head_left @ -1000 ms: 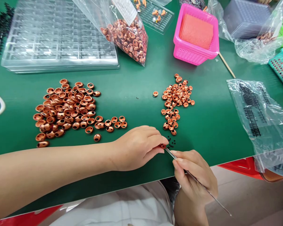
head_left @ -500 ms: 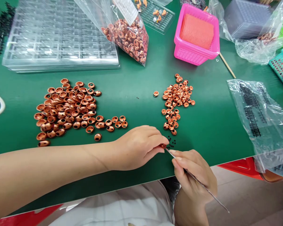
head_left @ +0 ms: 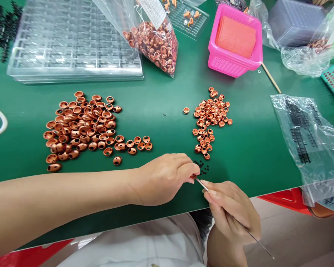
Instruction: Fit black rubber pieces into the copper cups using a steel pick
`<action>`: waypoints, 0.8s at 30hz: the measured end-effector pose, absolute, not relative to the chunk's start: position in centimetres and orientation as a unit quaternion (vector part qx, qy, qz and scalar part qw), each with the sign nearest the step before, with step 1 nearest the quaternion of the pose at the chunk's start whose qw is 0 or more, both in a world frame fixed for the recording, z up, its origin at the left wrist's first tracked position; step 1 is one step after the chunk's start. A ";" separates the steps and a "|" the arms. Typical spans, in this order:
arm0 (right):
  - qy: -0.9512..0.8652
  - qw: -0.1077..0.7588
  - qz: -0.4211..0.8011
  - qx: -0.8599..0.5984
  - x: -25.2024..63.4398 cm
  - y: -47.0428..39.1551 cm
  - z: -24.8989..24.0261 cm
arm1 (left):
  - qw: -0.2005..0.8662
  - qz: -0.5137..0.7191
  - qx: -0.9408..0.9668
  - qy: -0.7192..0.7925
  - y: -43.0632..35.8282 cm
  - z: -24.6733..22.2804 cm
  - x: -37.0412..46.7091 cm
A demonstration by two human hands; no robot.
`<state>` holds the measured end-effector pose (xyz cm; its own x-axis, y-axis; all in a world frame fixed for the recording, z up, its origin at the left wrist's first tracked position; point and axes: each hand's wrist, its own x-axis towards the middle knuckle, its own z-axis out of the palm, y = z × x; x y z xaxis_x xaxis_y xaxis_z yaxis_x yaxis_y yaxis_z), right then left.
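Between the thumb and fingers of my left hand (head_left: 167,180) is a small copper-coloured piece (head_left: 194,176), mostly hidden by the fingertips. My right hand (head_left: 233,211) pinches a thin metal tool (head_left: 256,240) like a pen, and its tip meets the copper piece. Tiny black bits (head_left: 204,170) lie on the green table (head_left: 161,129) just beyond my fingertips. Above them is a pile of small copper pieces (head_left: 213,111). Farther left spreads a bigger pile of larger copper cups (head_left: 83,124), each with a hole.
Stacked clear trays (head_left: 75,44) stand at the back left beside a bag of copper parts (head_left: 158,44). A pink basket (head_left: 235,65) holds a red-orange block. On the right lie a thin stick (head_left: 271,78) and a clear bag with black parts (head_left: 300,129).
The whole view has shifted slightly. Both hands are a little lower relative to the piles, with the tool still at the copper piece. More of the black bits show.
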<state>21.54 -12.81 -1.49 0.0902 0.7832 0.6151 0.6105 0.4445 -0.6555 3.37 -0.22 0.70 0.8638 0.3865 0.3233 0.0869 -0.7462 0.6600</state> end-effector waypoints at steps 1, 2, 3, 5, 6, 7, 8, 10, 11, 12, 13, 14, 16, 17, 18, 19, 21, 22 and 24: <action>-0.679 0.518 0.079 -0.514 21.6 -12.8 -1.5 | 0.333 0.226 0.906 0.129 -0.3 0.7 3.3; -0.691 0.511 0.076 -0.506 21.7 -12.8 -1.5 | 0.333 0.227 0.906 0.130 -0.3 0.7 3.3; -0.703 0.502 0.073 -0.499 21.8 -12.8 -1.5 | 0.333 0.227 0.906 0.130 -0.3 0.7 3.3; -0.721 0.485 0.073 -0.490 22.0 -12.8 -1.5 | 0.335 0.226 0.905 0.133 -0.4 0.6 3.3; -0.724 0.481 0.074 -0.489 22.0 -12.9 -1.4 | 0.337 0.226 0.904 0.134 -0.3 0.6 3.3; -0.724 0.478 0.076 -0.490 21.9 -12.9 -1.4 | 0.341 0.225 0.903 0.136 -0.3 0.6 3.4; -0.720 0.478 0.080 -0.496 21.9 -12.9 -1.4 | 0.345 0.223 0.901 0.139 -0.3 0.5 3.4; -0.707 0.481 0.085 -0.511 21.7 -13.0 -1.4 | 0.357 0.223 0.895 0.146 -0.2 0.4 3.5; -0.699 0.484 0.087 -0.519 21.6 -13.0 -1.4 | 0.366 0.223 0.891 0.149 -0.2 0.4 3.5; -0.692 0.486 0.088 -0.526 21.5 -12.9 -1.4 | 0.375 0.223 0.887 0.153 -0.1 0.4 3.6; -0.685 0.490 0.089 -0.532 21.4 -12.9 -1.5 | 0.385 0.222 0.882 0.158 -0.1 0.4 3.6; -0.677 0.497 0.087 -0.536 21.3 -12.8 -1.5 | 0.395 0.218 0.878 0.162 0.0 0.4 3.6; -0.653 0.517 0.093 -0.546 21.3 -12.7 -1.5 | 0.412 0.211 0.870 0.171 0.1 0.5 3.7; -0.636 0.531 0.102 -0.550 21.4 -12.7 -1.5 | 0.418 0.209 0.867 0.173 0.1 0.5 3.6; -0.619 0.547 0.112 -0.553 21.4 -12.7 -1.6 | 0.425 0.208 0.863 0.174 0.2 0.6 3.6; -0.602 0.562 0.124 -0.554 21.5 -12.8 -1.6 | 0.432 0.208 0.860 0.172 0.2 0.7 3.6; -0.580 0.583 0.144 -0.551 21.7 -12.9 -1.6 | 0.443 0.210 0.856 0.164 0.3 0.8 3.6; -0.575 0.590 0.150 -0.547 21.7 -12.9 -1.6 | 0.446 0.210 0.855 0.160 0.3 0.9 3.6; -0.571 0.598 0.153 -0.541 21.7 -12.9 -1.6 | 0.442 0.216 0.857 0.154 0.2 0.9 3.5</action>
